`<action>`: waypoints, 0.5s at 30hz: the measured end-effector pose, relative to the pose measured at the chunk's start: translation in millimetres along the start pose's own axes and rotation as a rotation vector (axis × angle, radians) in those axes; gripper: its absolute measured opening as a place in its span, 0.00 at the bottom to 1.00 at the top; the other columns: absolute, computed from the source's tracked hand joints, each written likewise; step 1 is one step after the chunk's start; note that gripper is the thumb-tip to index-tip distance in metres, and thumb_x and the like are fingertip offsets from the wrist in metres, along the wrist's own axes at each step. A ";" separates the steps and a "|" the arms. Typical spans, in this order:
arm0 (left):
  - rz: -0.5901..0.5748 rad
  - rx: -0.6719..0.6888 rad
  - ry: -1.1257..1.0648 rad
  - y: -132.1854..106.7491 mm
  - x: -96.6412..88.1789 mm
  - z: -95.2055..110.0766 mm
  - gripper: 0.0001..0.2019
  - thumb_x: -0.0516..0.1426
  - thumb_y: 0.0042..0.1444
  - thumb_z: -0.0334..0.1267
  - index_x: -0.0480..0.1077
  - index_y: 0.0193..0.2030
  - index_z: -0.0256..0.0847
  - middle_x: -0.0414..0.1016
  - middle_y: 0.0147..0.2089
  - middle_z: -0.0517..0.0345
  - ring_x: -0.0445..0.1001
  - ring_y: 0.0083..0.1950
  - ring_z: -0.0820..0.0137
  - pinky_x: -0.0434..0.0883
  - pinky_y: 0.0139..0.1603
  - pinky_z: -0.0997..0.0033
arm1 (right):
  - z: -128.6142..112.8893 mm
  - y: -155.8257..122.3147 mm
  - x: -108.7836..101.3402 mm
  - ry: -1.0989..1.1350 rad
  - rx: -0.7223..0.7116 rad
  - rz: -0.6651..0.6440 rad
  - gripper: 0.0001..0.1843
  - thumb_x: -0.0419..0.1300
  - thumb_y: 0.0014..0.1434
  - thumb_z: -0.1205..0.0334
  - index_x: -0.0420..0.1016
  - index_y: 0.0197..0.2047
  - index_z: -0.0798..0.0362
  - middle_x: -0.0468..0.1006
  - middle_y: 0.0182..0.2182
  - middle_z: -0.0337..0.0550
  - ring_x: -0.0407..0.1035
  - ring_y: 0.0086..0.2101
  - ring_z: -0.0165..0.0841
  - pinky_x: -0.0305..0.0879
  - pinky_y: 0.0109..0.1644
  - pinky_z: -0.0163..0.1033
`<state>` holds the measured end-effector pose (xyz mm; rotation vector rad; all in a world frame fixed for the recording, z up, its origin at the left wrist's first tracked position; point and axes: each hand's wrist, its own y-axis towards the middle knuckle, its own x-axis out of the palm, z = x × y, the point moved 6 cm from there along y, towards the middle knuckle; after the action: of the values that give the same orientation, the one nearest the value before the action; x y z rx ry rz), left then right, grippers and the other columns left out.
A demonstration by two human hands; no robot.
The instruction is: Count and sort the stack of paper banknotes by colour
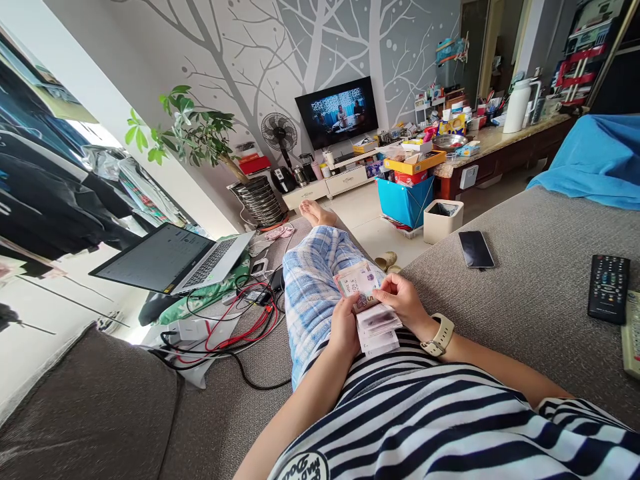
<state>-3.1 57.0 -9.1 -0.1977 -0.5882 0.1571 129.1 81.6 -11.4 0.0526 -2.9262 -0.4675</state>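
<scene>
My left hand (345, 327) and my right hand (403, 300) both hold a stack of banknotes (367, 307) over my lap. The left hand grips the stack's lower left side. My right hand's fingers pinch the top note near its right edge, lifting it up from the pile. A pale watch (440, 335) sits on my right wrist. I sit on a grey sofa (530, 287) with one leg in blue checked trousers (313, 280) stretched out ahead.
A black phone (476, 249) and a dark remote (609, 287) lie on the sofa to my right. An open laptop (180, 260) and tangled cables (240, 323) lie to my left. A bin (443, 220), blue crate (405, 200) and TV (337, 111) stand beyond.
</scene>
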 end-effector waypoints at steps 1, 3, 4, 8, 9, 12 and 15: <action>-0.001 0.007 0.013 -1.0 0.5 1.0 0.13 0.62 0.44 0.33 0.73 0.39 0.37 0.80 0.34 0.53 0.79 0.38 0.60 0.74 0.46 0.59 | 1.8 0.8 -1.4 -0.010 0.014 0.016 0.18 0.67 0.48 0.50 0.64 0.28 0.51 0.63 0.19 0.31 0.56 0.21 0.27 0.54 0.26 0.34; -0.011 0.014 0.027 -2.7 1.9 2.4 0.14 0.62 0.42 0.33 0.73 0.39 0.38 0.80 0.32 0.55 0.79 0.38 0.60 0.73 0.45 0.60 | 4.1 2.1 -3.6 -0.027 0.037 0.035 0.19 0.67 0.48 0.49 0.64 0.30 0.51 0.64 0.20 0.31 0.57 0.21 0.28 0.55 0.27 0.35; -0.017 0.014 0.029 -3.3 2.5 2.7 0.15 0.63 0.42 0.33 0.73 0.40 0.38 0.79 0.32 0.55 0.79 0.38 0.60 0.73 0.44 0.60 | 4.2 2.5 -4.1 -0.036 0.040 0.035 0.19 0.67 0.48 0.49 0.64 0.30 0.51 0.64 0.20 0.31 0.57 0.22 0.28 0.55 0.27 0.35; -0.033 0.002 0.035 -4.1 3.6 2.3 0.18 0.63 0.39 0.31 0.72 0.42 0.39 0.79 0.33 0.56 0.79 0.36 0.61 0.73 0.44 0.60 | -1.0 2.7 -4.0 -0.105 -0.008 0.018 0.19 0.62 0.54 0.46 0.62 0.26 0.51 0.60 0.20 0.33 0.55 0.23 0.29 0.53 0.27 0.35; -0.035 0.000 0.038 -4.2 3.6 2.2 0.18 0.63 0.39 0.31 0.72 0.41 0.39 0.80 0.33 0.56 0.79 0.36 0.61 0.73 0.43 0.60 | -2.5 2.5 -3.9 -0.125 -0.024 0.016 0.20 0.60 0.55 0.46 0.62 0.24 0.51 0.59 0.20 0.33 0.55 0.23 0.29 0.53 0.27 0.35; -0.031 0.005 0.050 -4.5 3.1 2.4 0.18 0.63 0.39 0.30 0.72 0.41 0.39 0.80 0.33 0.56 0.79 0.37 0.61 0.73 0.43 0.61 | -4.5 1.9 -3.1 -0.148 -0.046 0.009 0.21 0.57 0.58 0.45 0.61 0.22 0.51 0.58 0.19 0.34 0.54 0.23 0.30 0.51 0.26 0.35; -0.032 0.001 0.051 -3.7 2.4 1.7 0.17 0.62 0.39 0.30 0.72 0.40 0.40 0.80 0.33 0.56 0.79 0.36 0.61 0.73 0.43 0.61 | -3.7 1.9 -2.8 -0.148 -0.048 0.003 0.22 0.57 0.58 0.46 0.60 0.22 0.51 0.58 0.18 0.34 0.54 0.23 0.30 0.52 0.26 0.36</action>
<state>-1.7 54.1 -5.6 -0.1907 -0.5406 0.1210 132.5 82.4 -7.8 0.0077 -3.0575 -0.5645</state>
